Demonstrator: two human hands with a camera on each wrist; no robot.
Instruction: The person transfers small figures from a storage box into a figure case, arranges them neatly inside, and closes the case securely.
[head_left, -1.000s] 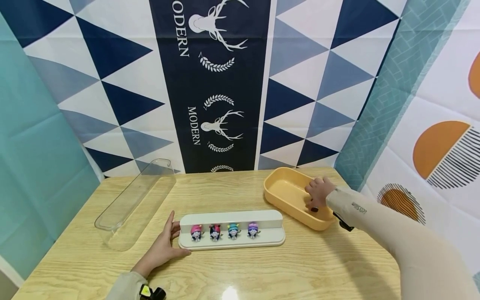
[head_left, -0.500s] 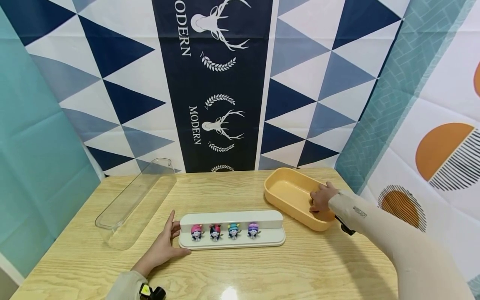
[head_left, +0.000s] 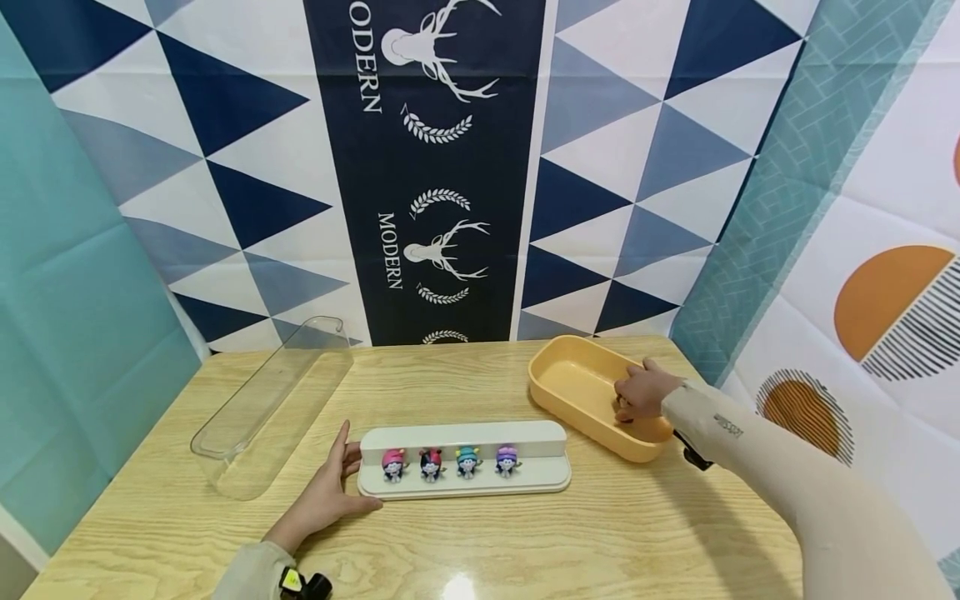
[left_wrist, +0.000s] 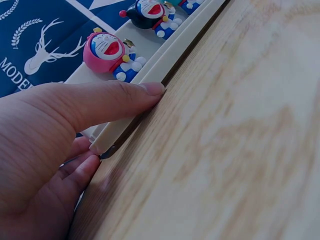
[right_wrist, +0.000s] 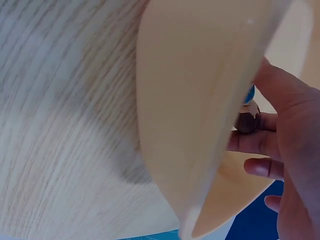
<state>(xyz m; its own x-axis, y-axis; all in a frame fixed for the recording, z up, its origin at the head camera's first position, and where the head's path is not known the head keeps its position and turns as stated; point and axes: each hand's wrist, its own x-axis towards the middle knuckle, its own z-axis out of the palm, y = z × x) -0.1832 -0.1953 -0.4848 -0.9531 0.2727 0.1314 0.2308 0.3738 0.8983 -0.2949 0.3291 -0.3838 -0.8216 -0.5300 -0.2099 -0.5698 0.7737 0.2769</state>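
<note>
In the head view, a white stepped display stand (head_left: 465, 435) bears a row of several small cartoon figurines (head_left: 467, 463) with pink, black-and-red, teal and purple hoods. My left hand (head_left: 326, 492) grips its left end, the thumb along the front edge and fingertips around the corner, as the left wrist view also shows. Inside a yellow plastic bin (head_left: 577, 422), at its near right end, is my right hand (head_left: 647, 392). Between that thumb and fingers, in the right wrist view, is a small brown-and-blue figurine (right_wrist: 248, 120), partly hidden by the bin's wall.
On the left of the wooden table (head_left: 480, 542) lies a long clear plastic box (head_left: 262, 425). Patterned cloth (head_left: 442, 167) hangs behind the table, and more cloth closes both sides. The bin's raised wall (right_wrist: 195, 100) stands close to my right hand.
The right hand has shifted slightly inside the bin, its fingers drawing together around the small figurine. My left hand, the stand and its figurines have stayed in place.
</note>
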